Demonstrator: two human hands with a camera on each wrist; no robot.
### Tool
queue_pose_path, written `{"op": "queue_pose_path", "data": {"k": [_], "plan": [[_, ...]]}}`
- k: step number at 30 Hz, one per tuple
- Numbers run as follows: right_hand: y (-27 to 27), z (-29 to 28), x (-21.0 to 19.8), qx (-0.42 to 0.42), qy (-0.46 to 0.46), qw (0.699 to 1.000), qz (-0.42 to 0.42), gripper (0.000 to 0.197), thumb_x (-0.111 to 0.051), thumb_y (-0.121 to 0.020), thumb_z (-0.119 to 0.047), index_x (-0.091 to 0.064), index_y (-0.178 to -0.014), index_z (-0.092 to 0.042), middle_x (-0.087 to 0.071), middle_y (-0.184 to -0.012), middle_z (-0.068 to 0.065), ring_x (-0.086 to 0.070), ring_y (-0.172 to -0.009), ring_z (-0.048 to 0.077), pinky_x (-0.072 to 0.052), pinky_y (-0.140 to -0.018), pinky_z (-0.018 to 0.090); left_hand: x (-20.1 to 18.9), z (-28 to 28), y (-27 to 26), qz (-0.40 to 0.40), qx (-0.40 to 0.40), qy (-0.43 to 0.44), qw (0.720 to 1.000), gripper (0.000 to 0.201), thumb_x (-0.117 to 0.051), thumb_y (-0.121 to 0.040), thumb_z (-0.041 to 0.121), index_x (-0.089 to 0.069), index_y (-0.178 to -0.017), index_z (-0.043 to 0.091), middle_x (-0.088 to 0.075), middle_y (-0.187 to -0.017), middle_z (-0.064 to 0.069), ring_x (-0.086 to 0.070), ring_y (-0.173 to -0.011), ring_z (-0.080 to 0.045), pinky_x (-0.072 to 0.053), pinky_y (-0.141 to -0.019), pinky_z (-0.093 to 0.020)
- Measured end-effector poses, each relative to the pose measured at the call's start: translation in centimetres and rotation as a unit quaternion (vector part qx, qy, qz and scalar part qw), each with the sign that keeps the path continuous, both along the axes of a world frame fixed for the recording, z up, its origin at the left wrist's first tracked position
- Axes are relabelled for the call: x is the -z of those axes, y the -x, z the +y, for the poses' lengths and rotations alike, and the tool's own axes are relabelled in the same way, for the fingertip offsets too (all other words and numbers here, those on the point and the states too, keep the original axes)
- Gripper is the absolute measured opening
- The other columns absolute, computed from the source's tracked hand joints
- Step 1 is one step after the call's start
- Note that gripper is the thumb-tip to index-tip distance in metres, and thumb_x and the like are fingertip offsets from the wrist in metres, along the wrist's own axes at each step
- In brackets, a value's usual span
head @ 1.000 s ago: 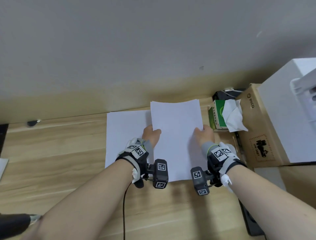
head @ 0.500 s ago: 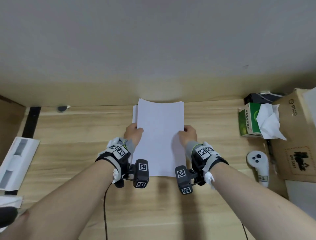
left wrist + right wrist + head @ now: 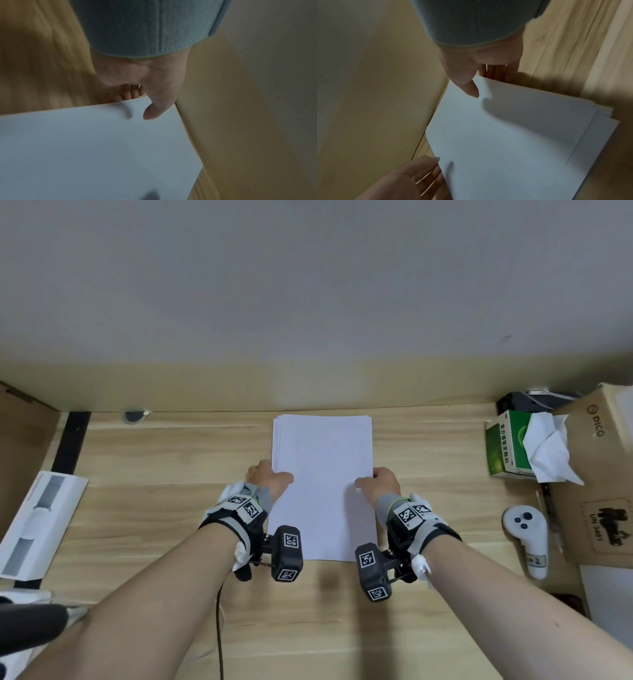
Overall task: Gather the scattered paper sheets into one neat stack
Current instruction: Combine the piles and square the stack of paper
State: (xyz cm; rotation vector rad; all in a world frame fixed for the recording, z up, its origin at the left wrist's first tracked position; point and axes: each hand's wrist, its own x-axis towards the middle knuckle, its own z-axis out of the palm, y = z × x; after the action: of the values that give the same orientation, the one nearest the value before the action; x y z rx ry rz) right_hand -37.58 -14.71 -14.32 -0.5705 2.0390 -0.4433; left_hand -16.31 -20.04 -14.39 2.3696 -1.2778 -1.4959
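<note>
White paper stack (image 3: 322,487) lay on the wooden desk (image 3: 137,474), far edge near the wall. My left hand (image 3: 270,479) and right hand (image 3: 380,484) pinched its sides, thumbs on top.

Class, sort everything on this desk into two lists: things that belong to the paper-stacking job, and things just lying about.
Belongs to the job:
paper stack
left hand, gripping its left edge
right hand, gripping its right edge

Just lying about:
green box
crumpled tissue
white controller
cardboard box
</note>
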Motion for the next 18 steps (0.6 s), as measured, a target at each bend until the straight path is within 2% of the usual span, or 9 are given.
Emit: {"op": "queue_pose_path", "data": {"k": [1, 3, 5, 7, 8, 11, 14, 16, 18], "plan": [[-0.2, 0.1, -0.1, -0.003, 0.003, 1.000, 0.003, 0.005, -0.063, -0.079, -0.011, -0.064, -0.084, -0.013, -0.071, -0.103, 0.013, -0.068, -0.094, 0.033, -0.056, -0.079, 0.037, 0.3, 0.0, -0.2, 0.024, -0.018, -0.005, 1.000, 0.068, -0.057, -0.055, 0.026, -0.051, -0.119, 0.005, -0.055, -0.120, -0.013, -0.060, -0.106, -0.035, -0.055, -0.088, -0.048], [-0.6, 0.7, 0.1, -0.002, 0.001, 1.000, 0.006, 0.016, -0.064, -0.078, -0.009, -0.055, -0.069, -0.019, -0.071, -0.096, 0.011, -0.068, -0.093, 0.034, -0.057, -0.085, 0.041, 0.4, 0.4, -0.7, 0.061, -0.046, -0.010, 0.997, 0.061, -0.057, -0.055, 0.020, -0.056, -0.113, 0.001, -0.064, -0.112, -0.016, -0.065, -0.098, -0.035, -0.056, -0.085, -0.046], [-1.0, 1.4, 0.2, 0.006, -0.008, 1.000, 0.001, 0.017, -0.063, -0.077, -0.009, -0.054, -0.068, -0.021, -0.069, -0.087, 0.006, -0.067, -0.089, 0.032, -0.057, -0.085, 0.041, -0.3, 1.2, -1.1, 0.078, -0.052, -0.020, 0.995, 0.041, -0.058, -0.057, 0.015, -0.062, -0.094, -0.001, -0.069, -0.100, -0.016, -0.067, -0.089, -0.032, -0.053, -0.081, -0.041], [-1.2, 2.4, 0.4, 0.010, -0.015, 1.000, -0.010, 0.012, -0.062, -0.075, -0.009, -0.058, -0.071, -0.019, -0.068, -0.083, 0.003, -0.066, -0.083, 0.028, -0.056, -0.083, 0.040, -0.3, 2.1, -1.8, 0.066, -0.044, -0.030, 0.996, 0.020, -0.064, -0.065, 0.012, -0.058, -0.083, 0.004, -0.063, -0.088, -0.012, -0.061, -0.083, -0.029, -0.051, -0.079, -0.038], [-1.5, 2.8, 0.2, 0.016, -0.019, 1.000, -0.018, 0.010, -0.061, -0.076, -0.009, -0.061, -0.073, -0.018, -0.068, -0.082, 0.002, -0.065, -0.080, 0.027, -0.056, -0.080, 0.037, 0.0, 2.7, -2.1, 0.067, -0.051, -0.032, 0.996, 0.020, -0.065, -0.068, 0.010, -0.057, -0.085, 0.005, -0.063, -0.088, -0.013, -0.061, -0.083, -0.030, -0.053, -0.081, -0.041], [-2.7, 3.7, 0.1, 0.049, 0.002, 0.998, -0.043, 0.017, -0.063, -0.077, -0.005, -0.067, -0.091, -0.015, -0.069, -0.088, 0.003, -0.065, -0.082, 0.025, -0.052, -0.074, 0.030, 0.6, 4.1, -3.0, 0.106, -0.096, -0.012, 0.990, 0.047, -0.057, -0.056, 0.008, -0.057, -0.103, -0.001, -0.067, -0.100, -0.022, -0.067, -0.088, -0.038, -0.056, -0.083, -0.054], [-3.9, 4.0, -0.4, 0.065, 0.015, 0.993, -0.093, 0.030, -0.065, -0.076, 0.001, -0.065, -0.105, -0.007, -0.072, -0.103, 0.015, -0.069, -0.093, 0.032, -0.057, -0.085, 0.040, 1.4, 4.6, -3.6, 0.134, -0.107, -0.010, 0.985, 0.054, -0.052, -0.055, 0.004, -0.055, -0.109, 0.000, -0.067, -0.105, -0.022, -0.068, -0.091, -0.040, -0.055, -0.082, -0.058], [-4.7, 4.1, -1.1, 0.054, 0.025, 0.992, -0.109, 0.029, -0.062, -0.076, 0.006, -0.065, -0.102, -0.006, -0.071, -0.104, 0.018, -0.068, -0.091, 0.034, -0.057, -0.086, 0.044, -0.6, 5.1, -3.8, 0.162, -0.132, -0.007, 0.978, 0.056, -0.050, -0.057, 0.001, -0.056, -0.112, 0.003, -0.067, -0.106, -0.021, -0.068, -0.092, -0.040, -0.055, -0.081, -0.059], [-5.0, 3.8, -2.1, 0.040, 0.041, 0.992, -0.113, 0.028, -0.057, -0.076, 0.009, -0.065, -0.097, -0.008, -0.071, -0.101, 0.017, -0.066, -0.084, 0.031, -0.056, -0.082, 0.043, -0.9, 4.8, -4.2, 0.172, -0.145, -0.001, 0.974, 0.049, -0.048, -0.063, -0.004, -0.056, -0.111, 0.003, -0.066, -0.104, -0.020, -0.067, -0.094, -0.040, -0.055, -0.083, -0.059]]}}
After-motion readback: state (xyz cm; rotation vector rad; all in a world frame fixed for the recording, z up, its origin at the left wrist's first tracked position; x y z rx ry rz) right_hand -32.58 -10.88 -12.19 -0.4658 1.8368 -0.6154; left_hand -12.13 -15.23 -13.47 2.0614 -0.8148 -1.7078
